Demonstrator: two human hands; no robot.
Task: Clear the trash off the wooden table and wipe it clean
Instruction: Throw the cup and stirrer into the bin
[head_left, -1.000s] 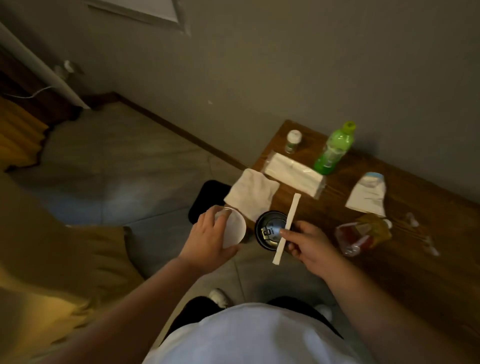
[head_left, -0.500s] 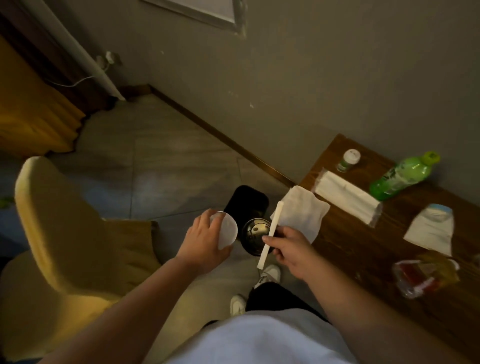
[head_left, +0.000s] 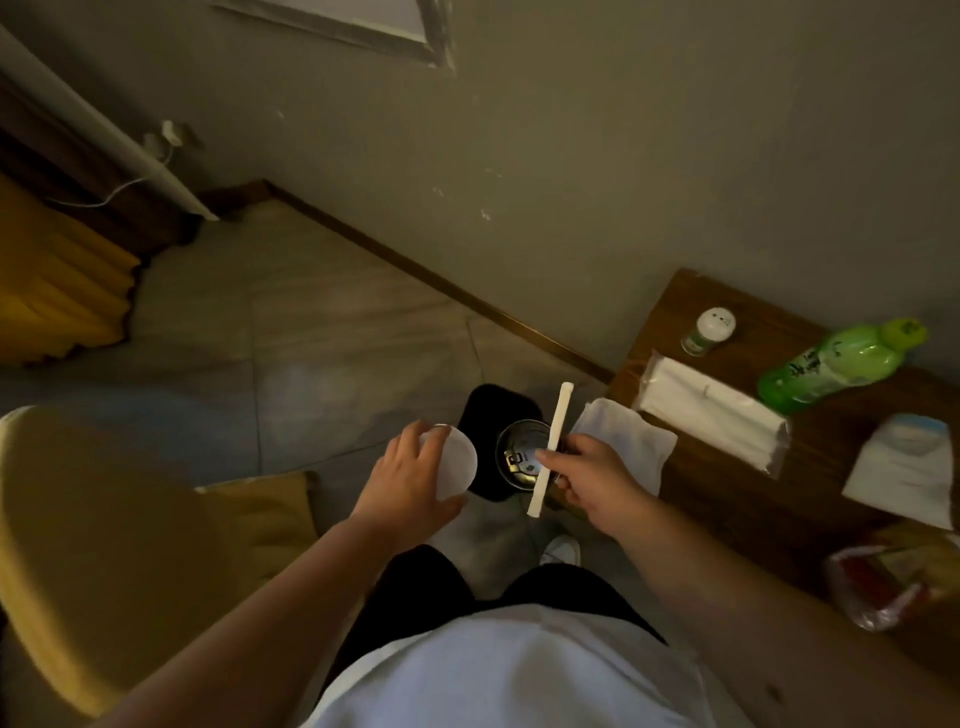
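Observation:
My left hand (head_left: 410, 478) grips a white paper cup (head_left: 457, 462) held over the floor, left of a black bin (head_left: 491, 415). My right hand (head_left: 592, 473) pinches a long white paper-wrapped stick (head_left: 550, 447) and also holds a round metal can (head_left: 519, 457), both above the black bin. A white cloth (head_left: 628, 441) hangs over the left end of the wooden table (head_left: 779, 499). On the table lie a white tissue pack (head_left: 711, 405), a green bottle (head_left: 836, 366), a small white-capped jar (head_left: 709, 330), a white pouch (head_left: 904, 467) and a red and yellow wrapper (head_left: 888, 582).
A yellow chair (head_left: 119, 540) stands close on my left. Grey tiled floor (head_left: 311, 338) stretches to the wall, with yellow curtains (head_left: 57, 280) and a cable at the far left. My legs and a white shoe (head_left: 561, 551) are below the bin.
The view has swung left and the table has slid to the right of the frame. Both hands, with cup, stick and can, have moved off the table edge to above the black bin.

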